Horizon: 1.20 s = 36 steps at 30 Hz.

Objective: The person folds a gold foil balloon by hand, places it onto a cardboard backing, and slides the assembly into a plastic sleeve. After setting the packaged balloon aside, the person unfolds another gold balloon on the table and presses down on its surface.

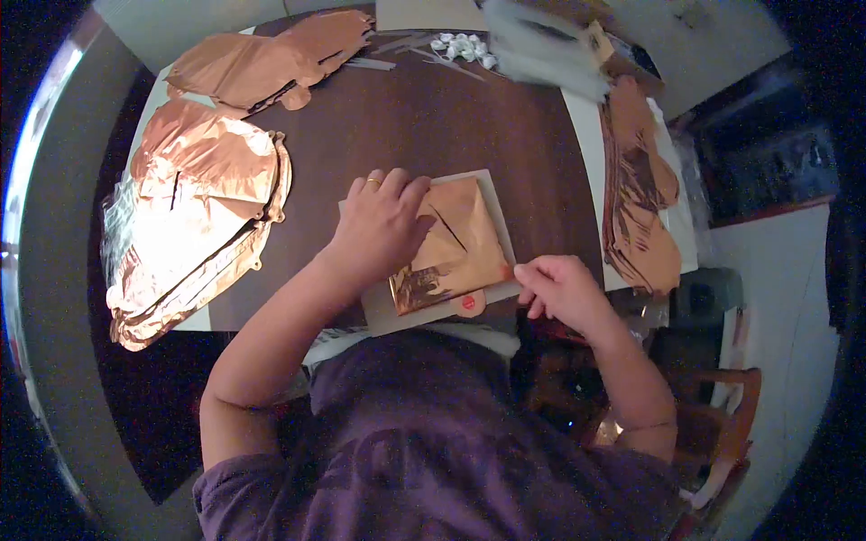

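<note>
A folded copper-coloured foil balloon (465,230) lies on a pale square card (498,200) at the table's near edge. My left hand (383,221) rests over the left side of the foil and card, with its fingers spread and slightly bent. At the foil's lower right corner, my right hand (564,290) is closed in a pinch on the edge. A rounded tab with a red round mark (468,303) sticks out below the folded foil. Part of the foil's left edge is hidden under my left hand.
Flat copper foil balloons (203,194) are piled on the left, with more foil (257,68) behind them. Another foil stack (636,185) lies on the right. Small white bundles (463,48), clear plastic (546,50) and an open box (622,50) sit at the back. A wooden chair (741,424) stands at right.
</note>
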Tool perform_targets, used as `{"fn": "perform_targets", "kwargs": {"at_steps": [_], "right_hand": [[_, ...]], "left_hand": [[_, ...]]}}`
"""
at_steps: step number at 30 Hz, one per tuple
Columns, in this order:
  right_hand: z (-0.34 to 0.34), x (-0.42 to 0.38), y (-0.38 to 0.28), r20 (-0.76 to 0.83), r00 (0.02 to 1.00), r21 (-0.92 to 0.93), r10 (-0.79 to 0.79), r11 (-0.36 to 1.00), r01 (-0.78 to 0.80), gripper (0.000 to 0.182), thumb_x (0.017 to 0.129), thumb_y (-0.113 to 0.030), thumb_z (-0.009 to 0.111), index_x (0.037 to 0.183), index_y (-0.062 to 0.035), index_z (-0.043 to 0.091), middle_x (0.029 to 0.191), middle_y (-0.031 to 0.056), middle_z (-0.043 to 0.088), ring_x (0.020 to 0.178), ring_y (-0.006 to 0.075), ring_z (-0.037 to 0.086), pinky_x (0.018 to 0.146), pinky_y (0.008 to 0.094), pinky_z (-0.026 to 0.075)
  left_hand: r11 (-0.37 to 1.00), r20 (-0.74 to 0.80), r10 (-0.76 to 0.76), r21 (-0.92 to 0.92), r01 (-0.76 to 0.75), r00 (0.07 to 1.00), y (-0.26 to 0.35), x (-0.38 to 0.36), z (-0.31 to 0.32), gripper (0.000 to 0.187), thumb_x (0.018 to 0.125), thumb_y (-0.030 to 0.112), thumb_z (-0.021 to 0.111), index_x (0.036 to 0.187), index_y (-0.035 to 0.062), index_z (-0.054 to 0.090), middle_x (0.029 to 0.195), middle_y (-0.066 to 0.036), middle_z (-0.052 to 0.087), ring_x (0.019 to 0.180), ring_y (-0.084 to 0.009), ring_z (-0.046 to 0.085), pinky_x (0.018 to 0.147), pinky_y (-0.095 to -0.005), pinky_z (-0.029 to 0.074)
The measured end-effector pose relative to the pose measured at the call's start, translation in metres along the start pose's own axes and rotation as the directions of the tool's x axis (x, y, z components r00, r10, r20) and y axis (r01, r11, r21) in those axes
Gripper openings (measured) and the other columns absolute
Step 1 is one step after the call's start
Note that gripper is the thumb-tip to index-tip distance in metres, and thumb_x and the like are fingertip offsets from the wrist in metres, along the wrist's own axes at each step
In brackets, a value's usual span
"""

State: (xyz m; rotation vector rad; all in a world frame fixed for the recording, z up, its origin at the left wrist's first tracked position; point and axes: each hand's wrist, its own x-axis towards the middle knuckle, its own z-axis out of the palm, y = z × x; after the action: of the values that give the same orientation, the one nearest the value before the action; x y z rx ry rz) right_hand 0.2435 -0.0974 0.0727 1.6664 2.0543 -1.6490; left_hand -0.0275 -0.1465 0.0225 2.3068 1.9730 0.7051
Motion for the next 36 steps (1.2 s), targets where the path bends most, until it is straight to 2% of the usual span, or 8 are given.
{"fn": "perform_targets", "kwargs": {"at_steps": [1, 7, 11, 17, 20, 26, 29, 36], "right_hand": [[0.000, 0.000, 0.002, 0.058, 0.996, 0.107, 0.067, 0.992, -0.073, 0.036, 0.097, -0.033, 0.058, 0.101, 0.0021, 0.064, 0.083, 0.0111, 0.069, 0.058, 0.0128, 0.063, 0.047, 0.0239, 0.045], [0.016, 0.005, 0.001, 0.227, 0.954, 0.554, 0.198, 0.779, -0.293, 0.035, 0.095, -0.032, 0.062, 0.108, 0.0002, 0.060, 0.091, 0.0128, 0.069, 0.061, 0.0157, 0.065, 0.045, 0.0237, 0.044], [0.027, 0.013, 0.009, 0.179, 0.970, 0.588, 0.166, 0.772, -0.241, 0.024, 0.095, -0.024, 0.061, 0.105, -0.0015, 0.061, 0.091, 0.0091, 0.069, 0.061, 0.0146, 0.066, 0.042, 0.0227, 0.042], [0.037, 0.010, -0.002, 0.045, 0.996, 0.524, 0.080, 0.847, -0.092, 0.017, 0.094, -0.018, 0.063, 0.100, -0.0027, 0.061, 0.088, 0.0067, 0.068, 0.060, 0.0126, 0.065, 0.042, 0.0213, 0.040], [0.038, 0.009, 0.000, 0.034, 0.998, 0.532, 0.052, 0.844, -0.062, 0.016, 0.093, -0.018, 0.063, 0.099, -0.0028, 0.061, 0.086, 0.0062, 0.067, 0.059, 0.0120, 0.064, 0.042, 0.0208, 0.040], [0.039, 0.007, 0.006, 0.090, 0.993, 0.595, 0.071, 0.796, -0.111, 0.016, 0.093, -0.014, 0.062, 0.102, -0.0020, 0.059, 0.087, 0.0069, 0.066, 0.059, 0.0131, 0.064, 0.042, 0.0213, 0.040], [0.040, 0.007, 0.008, 0.118, 0.990, 0.639, 0.071, 0.758, -0.131, 0.016, 0.094, -0.015, 0.062, 0.103, -0.0020, 0.059, 0.086, 0.0062, 0.065, 0.058, 0.0123, 0.064, 0.041, 0.0210, 0.039], [0.043, 0.008, 0.010, 0.072, 0.997, 0.643, 0.018, 0.763, -0.061, 0.018, 0.094, -0.019, 0.061, 0.100, -0.0022, 0.061, 0.077, 0.0020, 0.062, 0.048, 0.0074, 0.052, 0.041, 0.0230, 0.037]], "left_hand": [[1.000, -0.002, 0.002, -0.012, -0.002, 1.000, -0.001, 0.000, 0.002, 0.045, 0.082, 0.028, 0.069, 0.121, 0.0086, 0.058, 0.103, -0.013, 0.057, 0.097, -0.0337, 0.054, 0.081, -0.0450, 0.044], [0.998, -0.001, 0.002, -0.065, -0.002, 1.000, -0.001, 0.001, 0.002, 0.041, 0.083, 0.028, 0.068, 0.119, 0.0088, 0.060, 0.101, -0.012, 0.058, 0.096, -0.0344, 0.055, 0.082, -0.0455, 0.045], [0.993, -0.098, 0.075, -0.085, -0.083, 0.992, -0.009, 0.001, 0.007, 0.036, 0.080, 0.025, 0.069, 0.112, 0.0090, 0.060, 0.095, -0.011, 0.057, 0.091, -0.0310, 0.056, 0.077, -0.0413, 0.045], [0.947, 0.158, -0.010, -0.316, 0.060, 0.987, -0.015, 0.029, -0.008, 0.029, 0.086, 0.026, 0.065, 0.101, 0.0013, 0.067, 0.089, -0.019, 0.065, 0.085, -0.0380, 0.063, 0.076, -0.0446, 0.050], [0.842, 0.443, -0.125, -0.426, 0.331, 0.888, -0.002, 0.053, -0.032, 0.030, 0.086, 0.027, 0.065, 0.096, -0.0017, 0.068, 0.087, -0.020, 0.069, 0.082, -0.0369, 0.067, 0.076, -0.0422, 0.053], [0.791, 0.537, -0.136, -0.447, 0.418, 0.832, 0.006, 0.067, -0.033, 0.027, 0.084, 0.022, 0.066, 0.096, -0.0017, 0.068, 0.083, -0.019, 0.069, 0.075, -0.0307, 0.069, 0.072, -0.0405, 0.054], [0.806, 0.448, -0.043, -0.512, 0.296, 0.893, -0.003, 0.065, -0.014, 0.025, 0.084, 0.022, 0.067, 0.095, -0.0006, 0.070, 0.082, -0.017, 0.070, 0.072, -0.0280, 0.069, 0.069, -0.0394, 0.053], [0.742, 0.576, -0.162, -0.464, 0.484, 0.801, 0.011, 0.065, -0.026, 0.028, 0.090, 0.028, 0.067, 0.093, -0.0003, 0.068, 0.071, -0.006, 0.066, 0.062, -0.0121, 0.059, 0.057, -0.0331, 0.050]]}}
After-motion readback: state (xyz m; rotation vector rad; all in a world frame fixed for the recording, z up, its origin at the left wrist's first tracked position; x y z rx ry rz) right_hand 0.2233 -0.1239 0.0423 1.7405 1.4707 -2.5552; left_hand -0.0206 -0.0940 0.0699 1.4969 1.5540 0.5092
